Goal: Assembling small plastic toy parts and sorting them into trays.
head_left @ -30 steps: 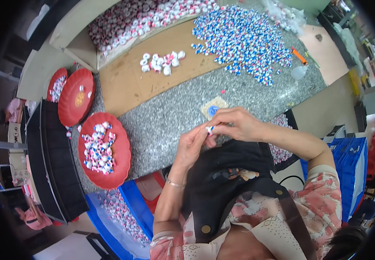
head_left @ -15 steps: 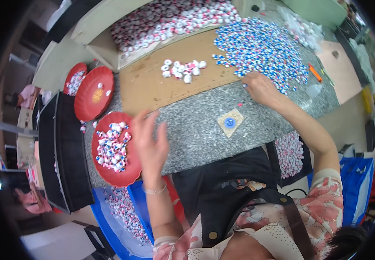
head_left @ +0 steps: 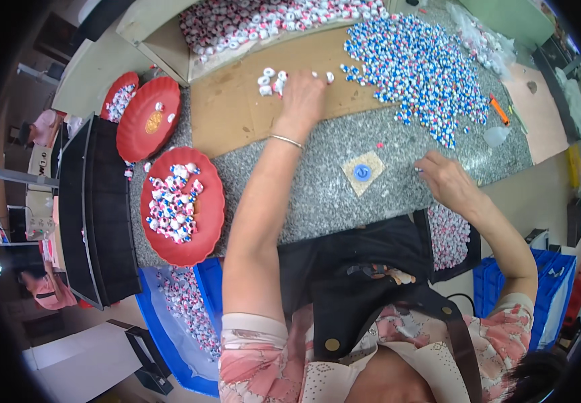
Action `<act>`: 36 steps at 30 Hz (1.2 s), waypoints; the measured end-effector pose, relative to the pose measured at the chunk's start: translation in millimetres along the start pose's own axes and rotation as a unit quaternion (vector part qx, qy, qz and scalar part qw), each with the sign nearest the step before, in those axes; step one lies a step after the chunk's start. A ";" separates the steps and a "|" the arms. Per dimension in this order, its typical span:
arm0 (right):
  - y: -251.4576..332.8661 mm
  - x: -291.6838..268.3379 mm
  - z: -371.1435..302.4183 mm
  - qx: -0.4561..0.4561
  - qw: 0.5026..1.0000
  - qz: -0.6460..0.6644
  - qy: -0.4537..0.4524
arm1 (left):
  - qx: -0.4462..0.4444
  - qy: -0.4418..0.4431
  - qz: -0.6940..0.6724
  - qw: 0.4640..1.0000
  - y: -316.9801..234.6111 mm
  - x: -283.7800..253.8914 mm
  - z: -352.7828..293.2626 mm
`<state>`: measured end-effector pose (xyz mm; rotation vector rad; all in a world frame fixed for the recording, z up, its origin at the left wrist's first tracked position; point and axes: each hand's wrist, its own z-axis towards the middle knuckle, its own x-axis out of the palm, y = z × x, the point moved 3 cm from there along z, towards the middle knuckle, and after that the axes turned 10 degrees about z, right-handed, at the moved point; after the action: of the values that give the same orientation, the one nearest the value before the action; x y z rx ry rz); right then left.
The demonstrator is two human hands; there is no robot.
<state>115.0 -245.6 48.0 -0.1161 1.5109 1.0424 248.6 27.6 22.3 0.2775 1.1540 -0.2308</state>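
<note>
My left hand (head_left: 304,97) reaches over the cardboard sheet (head_left: 230,121), down onto a small group of round white pieces with pink marks (head_left: 265,81). Its fingertips are hidden, so whether it grips one does not show. Over the grey speckled tabletop, my right hand (head_left: 443,178) is closed in a pinch on a small blue-and-white piece (head_left: 418,170). Between the hands lies a round blue disc (head_left: 362,172) on a tan square pad (head_left: 357,187). A red scalloped dish (head_left: 213,221) to the left holds several joined white, pink and blue pieces (head_left: 173,208).
A wide heap of blue-and-white pieces (head_left: 418,67) covers the far right. White pieces fill a bin (head_left: 270,20) at the back. Two more red dishes (head_left: 132,138) (head_left: 112,87) stand far left. An orange-handled tool (head_left: 499,109) and a plastic bag (head_left: 485,43) lie at right.
My left hand has moved from beside the near red dish, far and right, onto the white pieces. My right hand has drawn back from the blue-and-white heap toward me with a small piece.
</note>
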 end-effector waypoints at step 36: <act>53.7 28.6 54.9 0.076 0.951 0.298 -0.035 | -0.231 -0.095 -0.586 0.771 -82.1 -49.3 -175.8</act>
<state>115.7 -164.5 60.2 0.5111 1.5924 1.3764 51.2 10.4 -6.6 -0.9476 1.0023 -1.0276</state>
